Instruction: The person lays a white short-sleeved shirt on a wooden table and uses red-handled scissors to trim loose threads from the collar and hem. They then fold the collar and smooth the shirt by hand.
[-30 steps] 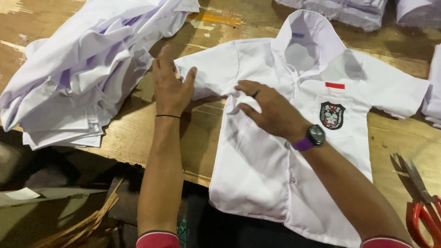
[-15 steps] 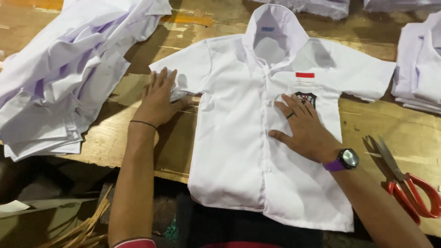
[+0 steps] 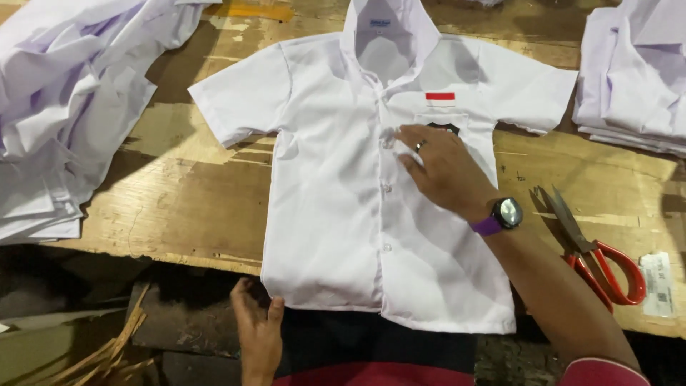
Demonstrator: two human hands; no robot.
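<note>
shirt: a small white short-sleeved shirt (image 3: 336,207) lies front-up and buttoned on the wooden table (image 3: 179,207), collar toward the far edge, both sleeves spread out to the sides. its hem hangs just past the near edge of the table.
chest: a red and white patch (image 3: 440,99) sits above a pocket on the shirt; a dark badge on the pocket is partly hidden by the fingers.
right hand: the right hand (image 3: 443,170) lies flat on the shirt front beside the row of buttons, palm down, fingers spread and pointing toward the collar. it grips nothing, only presses on the cloth. a ring shows on one finger.
watch: a dark watch with a purple strap (image 3: 504,214) is on that wrist.
left hand: the left hand (image 3: 259,329) is low at the near edge, by the shirt's lower left corner, fingers loose and apart. its fingertips are just at the hem; whether they pinch the cloth i cannot tell.
scissors: red-handled scissors (image 3: 597,254) lie on the table to the right of the forearm, blades closed, apart from the shirt.
left pile: a loose heap of white shirts (image 3: 64,107) lies at the left side of the table.
right pile: a neater stack of folded white shirts (image 3: 632,78) sits at the far right.
tag: a small white paper tag (image 3: 657,284) lies just right of the scissors.
</note>
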